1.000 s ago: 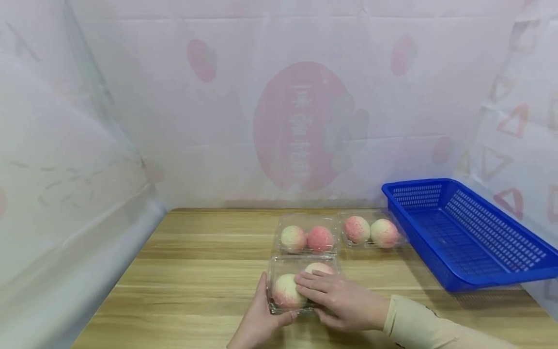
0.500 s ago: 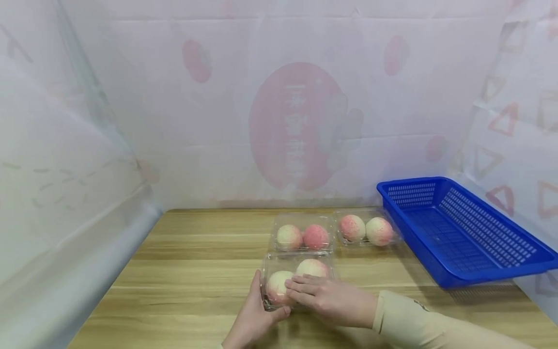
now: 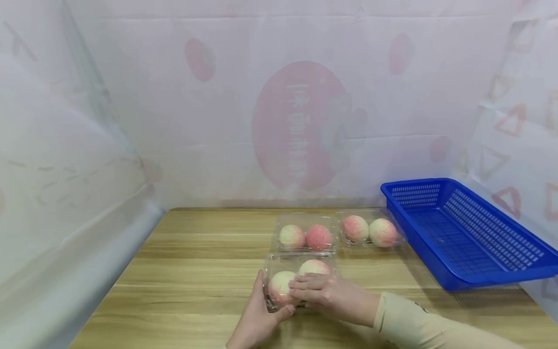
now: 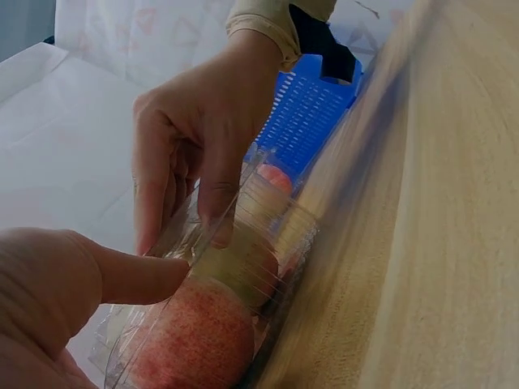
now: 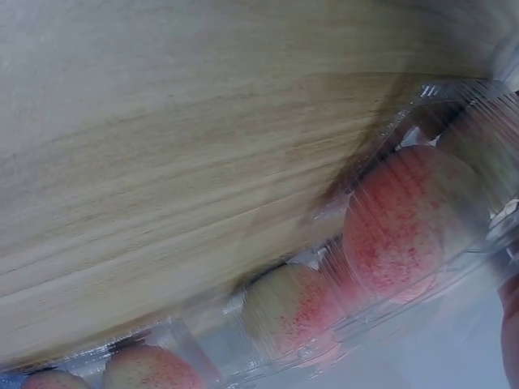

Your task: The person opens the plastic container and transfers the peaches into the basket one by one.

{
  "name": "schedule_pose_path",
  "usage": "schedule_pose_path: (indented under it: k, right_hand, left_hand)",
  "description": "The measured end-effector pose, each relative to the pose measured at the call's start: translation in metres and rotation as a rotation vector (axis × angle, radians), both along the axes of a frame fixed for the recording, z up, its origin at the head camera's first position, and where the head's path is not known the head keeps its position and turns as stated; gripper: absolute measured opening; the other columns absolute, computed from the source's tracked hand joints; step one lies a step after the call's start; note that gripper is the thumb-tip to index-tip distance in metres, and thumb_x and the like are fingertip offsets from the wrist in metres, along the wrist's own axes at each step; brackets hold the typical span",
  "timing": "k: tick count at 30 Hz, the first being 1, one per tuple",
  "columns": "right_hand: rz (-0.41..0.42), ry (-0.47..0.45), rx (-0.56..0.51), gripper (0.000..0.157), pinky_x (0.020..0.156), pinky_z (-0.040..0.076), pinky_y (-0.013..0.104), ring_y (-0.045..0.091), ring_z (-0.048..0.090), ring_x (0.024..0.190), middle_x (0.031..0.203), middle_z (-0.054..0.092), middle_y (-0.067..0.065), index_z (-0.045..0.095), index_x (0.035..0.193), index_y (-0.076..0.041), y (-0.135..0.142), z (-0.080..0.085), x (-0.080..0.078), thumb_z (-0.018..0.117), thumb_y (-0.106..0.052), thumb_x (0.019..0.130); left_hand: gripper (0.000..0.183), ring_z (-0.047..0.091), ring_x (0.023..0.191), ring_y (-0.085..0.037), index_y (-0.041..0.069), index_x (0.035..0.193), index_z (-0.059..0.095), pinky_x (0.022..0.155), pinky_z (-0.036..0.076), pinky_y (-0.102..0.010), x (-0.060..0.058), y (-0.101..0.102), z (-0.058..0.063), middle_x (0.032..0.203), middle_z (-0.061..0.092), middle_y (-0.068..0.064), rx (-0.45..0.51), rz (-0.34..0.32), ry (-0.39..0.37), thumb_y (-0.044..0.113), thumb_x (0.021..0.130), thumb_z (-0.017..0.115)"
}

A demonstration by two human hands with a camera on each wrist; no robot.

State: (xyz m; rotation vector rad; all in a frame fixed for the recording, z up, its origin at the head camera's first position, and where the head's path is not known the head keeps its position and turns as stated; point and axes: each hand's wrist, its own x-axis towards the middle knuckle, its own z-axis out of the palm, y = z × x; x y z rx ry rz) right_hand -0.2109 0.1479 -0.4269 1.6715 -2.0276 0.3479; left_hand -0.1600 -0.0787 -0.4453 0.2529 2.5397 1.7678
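Observation:
In the head view a clear plastic box (image 3: 273, 261) sits at the table's front middle. Two round, peach-like balls (image 3: 281, 287) in cream and pink lie inside. My left hand (image 3: 256, 315) grips the left end of this box, its thumb at the front edge. Across the lid rest the straight fingers of my right hand (image 3: 333, 296), pressing on the plastic. The left wrist view shows both thumbs on the box's front side, above a speckled pink ball (image 4: 199, 336). In the right wrist view another speckled ball (image 5: 397, 223) shows through the clear plastic.
Behind it stands a second clear box (image 3: 301, 220) with two similar balls. A third box (image 3: 366, 214) with two balls lies to its right, close against a blue perforated basket (image 3: 462, 281). White printed sheets enclose the wooden table (image 3: 187, 281).
Both hands stay on the front box. Its lid and the hands have shifted only slightly, and the right thumb, visible below the box a second ago, is now mostly hidden in the head view.

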Motion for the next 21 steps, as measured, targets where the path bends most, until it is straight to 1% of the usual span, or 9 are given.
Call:
schedule_pose_path:
  k: [3,9,13,17,19,21]
  right_hand:
    - [-0.009,0.041,0.005,0.048,0.099,0.046,0.032,0.020,0.059,0.118,0.127,0.065,0.002,0.066,0.128,-0.007,0.000,-0.002,0.000,0.079,-0.011,0.081]
    - [-0.019,0.186,0.027,0.043,0.099,0.046,0.031,0.020,0.060,0.117,0.125,0.066,0.005,0.067,0.125,-0.006,0.000,-0.004,0.001,0.076,-0.017,0.085]
    - [-0.013,0.193,0.022,0.039,0.099,0.046,0.031,0.021,0.061,0.116,0.124,0.066,0.005,0.067,0.125,-0.005,0.000,-0.004,0.000,0.072,-0.017,0.089]
    - [-0.012,0.191,0.025,0.031,0.099,0.046,0.031,0.022,0.061,0.116,0.124,0.066,0.007,0.067,0.125,-0.004,0.001,-0.006,0.000,0.060,-0.018,0.098]
    - [-0.010,0.194,0.027,0.031,0.098,0.046,0.032,0.022,0.061,0.116,0.124,0.066,0.007,0.067,0.125,-0.004,0.001,-0.007,-0.001,0.053,-0.019,0.102]
    - [-0.008,0.197,0.026,0.031,0.098,0.047,0.032,0.023,0.061,0.116,0.123,0.066,0.008,0.067,0.125,-0.003,0.001,-0.008,-0.001,0.050,-0.018,0.104]
  left_hand:
    - [0.114,0.029,0.135,-0.051,-0.015,0.149,0.004,0.108,0.023,-0.063,0.000,0.003,-0.002,0.147,0.023,-0.043,0.019,0.013,0.006,0.020,0.078,0.085]
    - [0.111,0.027,0.135,-0.053,-0.014,0.150,0.006,0.108,0.022,-0.065,0.001,0.005,-0.002,0.146,0.023,-0.043,0.001,0.034,0.003,0.021,0.079,0.084]
    - [0.109,0.026,0.135,-0.053,-0.013,0.150,0.006,0.108,0.021,-0.065,0.002,0.008,-0.002,0.147,0.023,-0.043,0.009,0.051,0.000,0.019,0.080,0.083]
    - [0.108,0.025,0.136,-0.053,-0.014,0.149,0.006,0.109,0.020,-0.064,0.003,0.011,-0.003,0.147,0.022,-0.043,0.041,0.074,-0.005,0.015,0.079,0.083]
    - [0.108,0.025,0.136,-0.053,-0.014,0.149,0.006,0.109,0.020,-0.064,0.004,0.012,-0.003,0.146,0.023,-0.043,0.049,0.086,-0.013,0.015,0.079,0.083]
    - [0.108,0.026,0.135,-0.053,-0.014,0.149,0.007,0.108,0.020,-0.065,0.004,0.013,-0.003,0.145,0.024,-0.044,0.052,0.099,-0.021,0.014,0.078,0.083]
